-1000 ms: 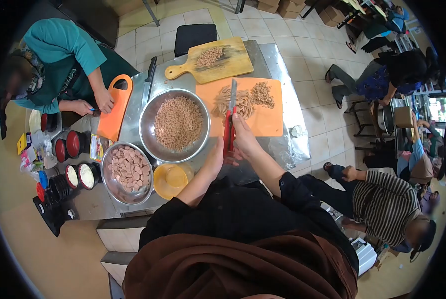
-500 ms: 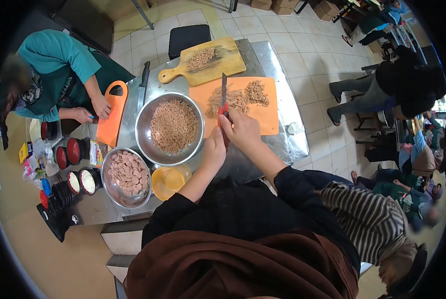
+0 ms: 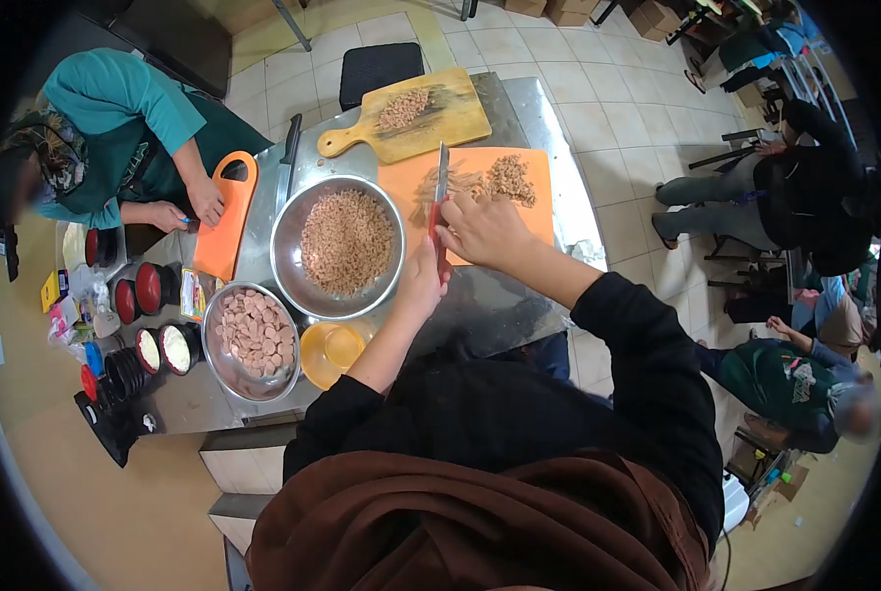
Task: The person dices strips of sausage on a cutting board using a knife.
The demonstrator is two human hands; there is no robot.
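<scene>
A red-handled knife (image 3: 441,175) points away from me over the near orange cutting board (image 3: 539,221). My left hand (image 3: 421,284) is closed round the lower end of its red handle. My right hand (image 3: 488,232) is bent over the handle near the blade, its fingers pressed against it. Behind the blade lie brown strips (image 3: 465,177), with a small pile of chopped brown pieces (image 3: 511,180) to their right. Left of my hands stands a steel bowl of chopped pieces (image 3: 346,241). Part of the strips is hidden by the knife and my right hand.
A wooden board (image 3: 450,118) with chopped bits lies behind. At front left are a bowl of pink slices (image 3: 256,342) and a yellow container (image 3: 312,357). A co-worker (image 3: 130,98) holds another orange board (image 3: 226,222). A large knife (image 3: 288,163) lies beside it.
My right hand has moved onto the knife from its right side and now bends over the handle. My right elbow has swung outward. The person in stripes has left the view.
</scene>
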